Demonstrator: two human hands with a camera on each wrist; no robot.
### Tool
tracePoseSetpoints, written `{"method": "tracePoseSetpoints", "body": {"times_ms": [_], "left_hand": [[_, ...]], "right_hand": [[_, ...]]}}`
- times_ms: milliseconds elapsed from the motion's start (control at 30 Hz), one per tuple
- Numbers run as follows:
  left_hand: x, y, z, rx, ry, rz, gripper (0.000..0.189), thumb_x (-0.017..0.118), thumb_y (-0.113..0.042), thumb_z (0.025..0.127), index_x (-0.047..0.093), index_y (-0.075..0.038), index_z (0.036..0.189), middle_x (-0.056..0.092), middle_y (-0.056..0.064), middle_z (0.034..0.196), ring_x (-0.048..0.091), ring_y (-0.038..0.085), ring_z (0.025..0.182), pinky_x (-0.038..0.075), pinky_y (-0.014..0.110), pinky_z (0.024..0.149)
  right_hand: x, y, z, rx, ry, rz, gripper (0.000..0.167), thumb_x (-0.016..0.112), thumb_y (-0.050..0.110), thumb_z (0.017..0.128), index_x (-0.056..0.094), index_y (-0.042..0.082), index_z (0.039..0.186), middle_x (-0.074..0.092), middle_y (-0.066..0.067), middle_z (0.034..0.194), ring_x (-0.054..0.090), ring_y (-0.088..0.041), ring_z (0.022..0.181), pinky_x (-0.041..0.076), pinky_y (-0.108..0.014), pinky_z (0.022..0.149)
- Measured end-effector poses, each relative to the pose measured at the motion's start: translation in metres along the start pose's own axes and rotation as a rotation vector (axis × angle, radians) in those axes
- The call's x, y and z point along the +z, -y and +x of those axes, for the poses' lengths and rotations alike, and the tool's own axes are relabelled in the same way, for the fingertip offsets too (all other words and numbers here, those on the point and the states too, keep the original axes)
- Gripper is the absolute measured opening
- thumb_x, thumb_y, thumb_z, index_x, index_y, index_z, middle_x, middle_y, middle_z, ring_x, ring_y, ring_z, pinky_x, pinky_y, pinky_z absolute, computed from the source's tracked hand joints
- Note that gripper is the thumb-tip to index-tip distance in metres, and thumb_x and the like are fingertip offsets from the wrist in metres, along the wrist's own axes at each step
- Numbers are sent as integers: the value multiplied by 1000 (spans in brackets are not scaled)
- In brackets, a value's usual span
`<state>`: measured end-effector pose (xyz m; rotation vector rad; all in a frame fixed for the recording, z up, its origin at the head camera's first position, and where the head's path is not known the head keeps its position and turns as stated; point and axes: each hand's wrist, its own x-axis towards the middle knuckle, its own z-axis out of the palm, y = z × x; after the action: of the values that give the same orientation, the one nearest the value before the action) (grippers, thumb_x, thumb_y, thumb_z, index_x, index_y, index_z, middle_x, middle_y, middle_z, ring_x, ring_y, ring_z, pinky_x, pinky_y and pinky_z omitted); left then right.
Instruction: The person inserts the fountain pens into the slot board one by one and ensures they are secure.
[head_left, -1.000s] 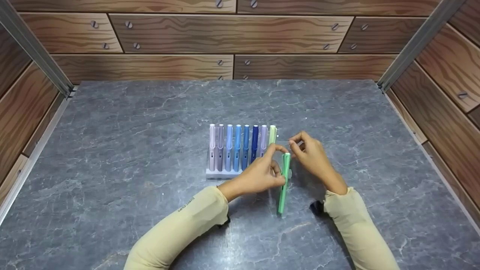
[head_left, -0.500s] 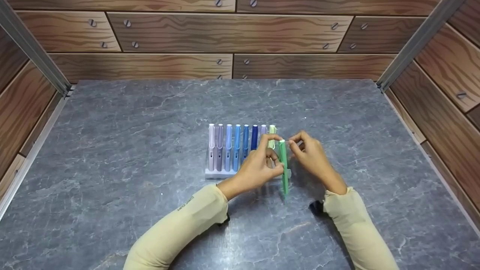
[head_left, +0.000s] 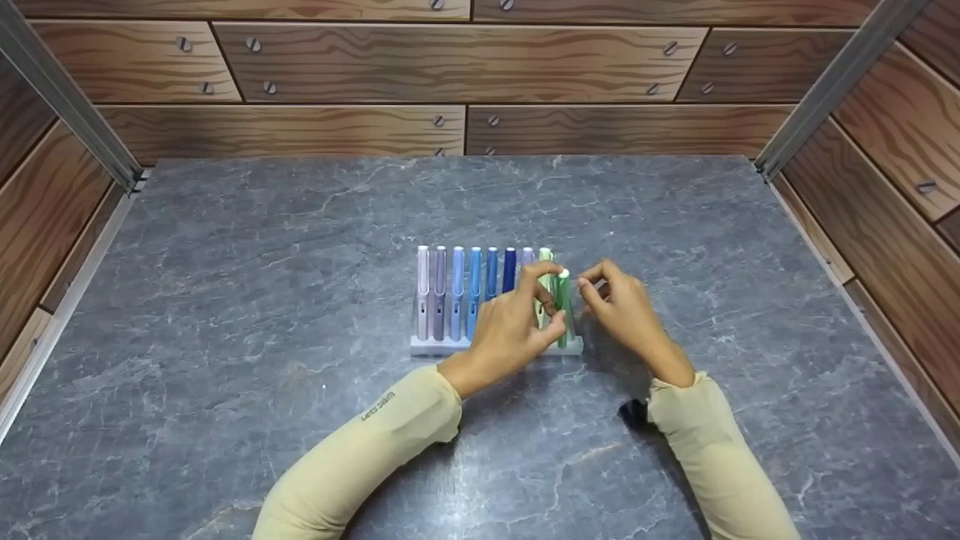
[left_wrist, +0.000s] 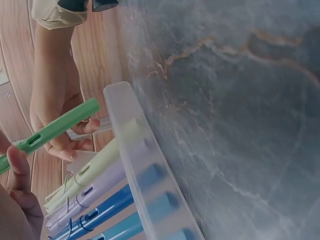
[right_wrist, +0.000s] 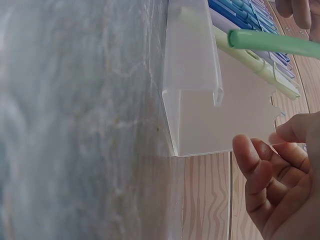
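My left hand (head_left: 510, 330) pinches a green pen (head_left: 562, 315) between thumb and fingers, with the index finger at its white top end. Its lower end hovers over the right end of a translucent pen stand (head_left: 442, 347), apart from the front lip, as both wrist views show. Several pens in purple, blue and lilac tones lean side by side in the stand, ending with a pale green pen (right_wrist: 245, 60) beside the free slot. At the stand's right side my right hand (head_left: 626, 307) pinches the notched edge between thumb and finger (right_wrist: 247, 152).
The stand sits on a grey marbled tabletop (head_left: 300, 247). Wood-patterned panels (head_left: 465, 67) rise behind and at both sides, with metal posts (head_left: 840, 90) at the corners. A small black object (head_left: 634, 412) shows by the right sleeve.
The left hand has carried the green pen away from the front and over the stand's right end, in line with the other pens. The right hand stays at the stand's edge.
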<state>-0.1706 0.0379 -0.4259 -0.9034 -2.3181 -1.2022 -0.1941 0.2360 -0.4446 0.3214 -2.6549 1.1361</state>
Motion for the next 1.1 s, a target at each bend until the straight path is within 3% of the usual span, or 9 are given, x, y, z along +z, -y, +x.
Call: {"method": "tracePoseSetpoints", "body": {"times_ms": [200,400,600,800,1100], "left_hand": [[3,4,0,81,-59,99,52,67,-12,82,38,-19,124,65,-5,76,33,0,46,23,14,42],[6,5,1,89,-76,204,52,68,-15,81,38,-20,124,65,-8,75,38,2,45,26,17,41],[6,5,4,96,-65,239,51,67,-16,82,39,-19,124,65,-8,75,40,4,44,26,17,41],[6,5,6,68,-21,267,51,67,-18,83,39,-19,126,66,-8,73,41,4,44,26,16,41],[9,5,11,-32,86,309,51,65,-23,84,40,-19,128,68,-7,69,44,6,44,27,19,39]], "right_hand": [[0,0,0,-4,5,-6,13,56,11,97,60,0,99,67,-16,90,66,-29,64,45,-19,54],[0,2,1,-1,-13,-1,11,58,10,95,60,-1,97,68,-16,89,66,-27,64,46,-18,54],[0,1,0,2,-13,0,11,57,9,95,59,-2,97,67,-16,89,65,-29,65,46,-18,54],[0,1,1,6,-17,-13,11,57,9,95,59,-2,97,68,-16,90,65,-26,65,45,-18,55],[-1,1,0,-6,-11,-43,13,57,12,96,60,0,97,67,-14,88,59,-20,61,41,-18,53]]}}
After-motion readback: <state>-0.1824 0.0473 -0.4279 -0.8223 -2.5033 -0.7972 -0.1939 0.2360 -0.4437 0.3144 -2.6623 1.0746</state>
